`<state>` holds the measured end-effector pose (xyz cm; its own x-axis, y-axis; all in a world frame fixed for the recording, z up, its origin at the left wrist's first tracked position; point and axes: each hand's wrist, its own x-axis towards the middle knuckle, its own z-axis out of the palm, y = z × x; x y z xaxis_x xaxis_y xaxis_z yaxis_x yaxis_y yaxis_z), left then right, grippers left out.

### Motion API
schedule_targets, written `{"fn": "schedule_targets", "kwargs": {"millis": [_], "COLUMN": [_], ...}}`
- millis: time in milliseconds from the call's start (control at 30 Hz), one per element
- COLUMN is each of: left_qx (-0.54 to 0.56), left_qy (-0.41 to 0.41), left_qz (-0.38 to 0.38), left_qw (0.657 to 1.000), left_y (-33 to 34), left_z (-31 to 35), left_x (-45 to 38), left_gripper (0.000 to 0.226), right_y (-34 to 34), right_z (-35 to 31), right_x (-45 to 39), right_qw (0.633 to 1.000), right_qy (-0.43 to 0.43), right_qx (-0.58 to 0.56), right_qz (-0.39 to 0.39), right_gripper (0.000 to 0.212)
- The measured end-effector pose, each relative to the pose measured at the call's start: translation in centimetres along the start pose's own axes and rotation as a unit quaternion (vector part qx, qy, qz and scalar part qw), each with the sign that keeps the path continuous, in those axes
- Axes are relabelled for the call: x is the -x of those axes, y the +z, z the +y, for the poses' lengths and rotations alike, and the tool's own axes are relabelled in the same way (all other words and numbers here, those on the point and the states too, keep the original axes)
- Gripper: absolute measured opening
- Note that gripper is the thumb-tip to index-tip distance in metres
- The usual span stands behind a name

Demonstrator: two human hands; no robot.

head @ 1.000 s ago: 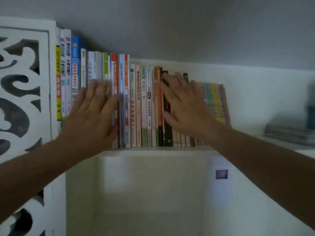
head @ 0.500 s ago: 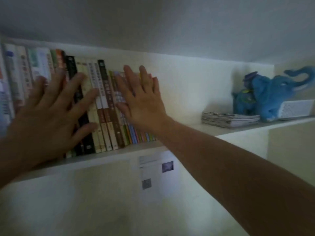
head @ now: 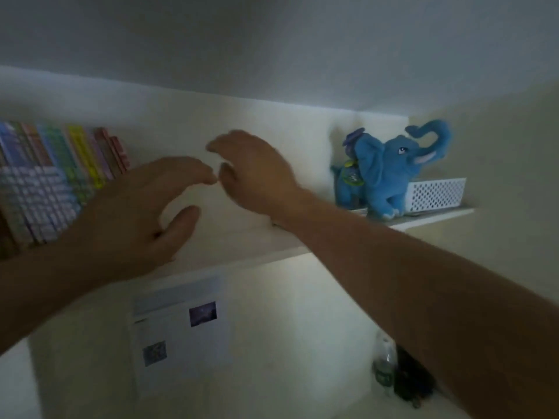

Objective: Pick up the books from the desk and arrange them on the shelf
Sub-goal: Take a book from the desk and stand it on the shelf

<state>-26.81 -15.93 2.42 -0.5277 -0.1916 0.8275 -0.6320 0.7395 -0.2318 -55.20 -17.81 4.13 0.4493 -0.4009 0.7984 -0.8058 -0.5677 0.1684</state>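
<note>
Books (head: 51, 182) stand upright in a row at the left end of the shelf (head: 242, 252), spines outward; the row ends just left of the hands. The image is motion-blurred, so titles cannot be read.

Left hand (head: 136, 213): raised in front of the shelf, fingers loosely curled, thumb spread, holding nothing. It partly overlaps the row's right end in view; contact cannot be confirmed.

Right hand (head: 254, 173): raised beside the left, fingertips nearly meeting it, fingers relaxed and bent, holding nothing. It hangs over the bare middle of the shelf.

Other items: a blue elephant toy (head: 390, 170) and a white basket (head: 435, 195) stand at the right end of the shelf, well apart from the books. A paper sheet (head: 178, 331) is fixed to the wall below.

Judged step: the row appears set; neither hand carries a book. No counter is in view, so books left to shelve cannot be counted.

Procedure for the step:
1. Check that the end book stands upright and does not lean into the gap.
2. Draw both hands straight back, clear of the spines.
3. Fill the shelf from the row's right end.

Caution: an unsupported end book may tip rightward.
</note>
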Motion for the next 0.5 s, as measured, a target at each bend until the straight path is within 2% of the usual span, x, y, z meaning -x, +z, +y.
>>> {"fn": "schedule_targets", "kwargs": {"millis": [33, 67, 100, 133, 167, 233, 300, 367, 433, 500], "left_qx": [0.060, 0.059, 0.093, 0.140, 0.201, 0.316, 0.359, 0.394, 0.447, 0.488], "left_qy": [-0.021, -0.054, -0.120, -0.215, -0.307, -0.453, -0.493, -0.525, -0.567, -0.600], "left_qz": [-0.029, -0.003, -0.047, -0.110, -0.141, -0.157, -0.147, -0.115, -0.062, -0.002], "left_qw": [0.998, 0.997, 0.987, 0.960, 0.919, 0.819, 0.779, 0.745, 0.689, 0.633], "left_y": [2.2, 3.8, 6.1, 8.8, 11.2, 15.4, 19.7, 23.1, 24.1, 22.9], "left_z": [3.4, 7.2, 8.7, 9.6, 9.9, 10.6, 12.2, 12.3, 12.2, 13.3], "left_x": [-1.9, -4.5, -6.2, -7.7, -9.4, -11.9, -13.4, -14.7, -16.1, -16.9], "left_gripper": [0.038, 0.034, 0.032, 0.032, 0.035, 0.046, 0.074, 0.099, 0.098, 0.071], "right_y": [-1.5, -3.2, -4.5, -5.1, -5.0, -4.6, -3.8, -3.1, -2.1, -1.8], "right_z": [1.6, 5.4, 9.0, 11.4, 13.5, 15.4, 16.9, 17.7, 18.4, 18.8], "right_x": [0.3, 1.5, 3.3, 4.8, 5.5, 6.8, 8.0, 8.5, 8.3, 8.1], "right_qw": [0.994, 0.981, 0.958, 0.924, 0.899, 0.866, 0.849, 0.845, 0.845, 0.848], "right_qy": [0.102, 0.195, 0.284, 0.367, 0.410, 0.454, 0.461, 0.454, 0.453, 0.440], "right_qx": [-0.028, 0.007, 0.011, 0.010, -0.010, -0.068, -0.114, -0.134, -0.158, -0.164], "right_qz": [0.003, 0.025, -0.033, -0.108, -0.152, -0.199, -0.232, -0.247, -0.237, -0.245], "right_gripper": [0.047, 0.048, 0.048, 0.046, 0.044, 0.046, 0.046, 0.034, 0.028, 0.031]}}
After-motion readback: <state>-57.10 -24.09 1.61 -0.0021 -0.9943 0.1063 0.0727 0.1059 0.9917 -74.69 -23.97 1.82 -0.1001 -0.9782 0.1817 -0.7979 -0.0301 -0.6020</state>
